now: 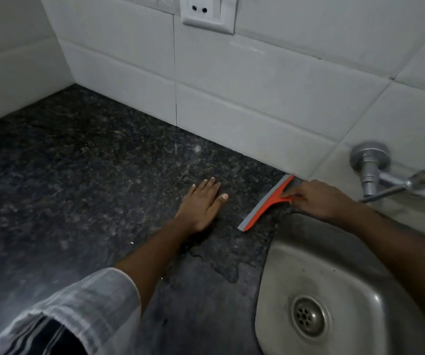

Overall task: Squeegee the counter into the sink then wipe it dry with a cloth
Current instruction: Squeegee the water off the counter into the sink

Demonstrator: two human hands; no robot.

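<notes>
An orange squeegee (266, 204) with a grey rubber blade lies blade-down on the dark speckled granite counter (83, 162), its far end touching the wall tiles. My right hand (316, 198) grips its short handle, just beside the steel sink's (283, 265) upper rim. My left hand (202, 202) rests flat on the counter, fingers spread, a little left of the blade. A film of water (221, 260) spreads on the counter between my left forearm and the sink. No cloth is in view.
A chrome wall tap (370, 165) juts out above the sink at the right. A white power socket (207, 11) sits on the tiled wall at the top. The sink drain (308, 316) is at the lower right. White walls meet in a corner at the far left.
</notes>
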